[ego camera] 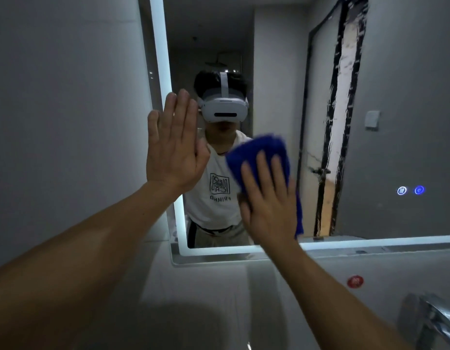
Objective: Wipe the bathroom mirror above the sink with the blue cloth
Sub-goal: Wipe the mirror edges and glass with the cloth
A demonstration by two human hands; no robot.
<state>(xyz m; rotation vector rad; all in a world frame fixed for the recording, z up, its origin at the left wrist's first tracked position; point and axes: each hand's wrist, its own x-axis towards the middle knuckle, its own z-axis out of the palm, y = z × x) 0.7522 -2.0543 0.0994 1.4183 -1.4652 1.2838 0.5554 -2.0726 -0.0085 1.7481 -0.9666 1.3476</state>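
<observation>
Plainly, the wiping is under way: the right hand (266, 198) lies flat with fingers spread, pressing the folded deep-blue microfibre cloth (259, 152) against the lower middle of the rectangular wall mirror with a glowing white light strip round its edge (345, 102). Blue fabric shows above the fingertips and trails down past the heel of the palm on the right side. The left hand (173, 147) is open and empty, fingers straight and together, palm set against the glass just beside the lit left border.

Several things could spoil the job from here. That bare left palm seems likely to leave a greasy print on the glass, and if it slides while bracing it would smear a wider patch, which the cloth would then have to cover. The cloth is pinned only by flat pressure, not gripped, so a fast stroke could let it bunch, or slip out and drop toward the white ceramic sink (198, 311) below. The loose lower tail could drag unevenly and leave streaks. Sweeping far to the right risks brushing the two small round glowing touch buttons (410, 190) set in the glass and switching something. Leaning hard on both hands puts needless load on the mirror, and the chrome tap (430, 317) sits close under the right forearm.
</observation>
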